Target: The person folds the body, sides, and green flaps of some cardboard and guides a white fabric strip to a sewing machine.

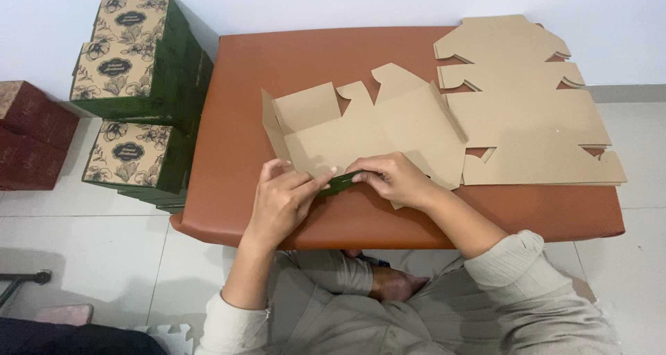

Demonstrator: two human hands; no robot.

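Note:
A flat brown cardboard box blank (374,126) lies on a reddish-brown padded table (236,105), its left flaps partly raised. My left hand (281,199) and my right hand (395,178) both pinch the blank's near edge flap, which shows its green outer side (343,181) between my fingertips. The flap is bent up toward me.
A stack of unfolded cardboard blanks (527,112) lies on the table's right half. Finished green boxes with floral tan lids (135,49) are piled on the floor at left, beside dark red boxes (28,133). White tiled floor surrounds the table.

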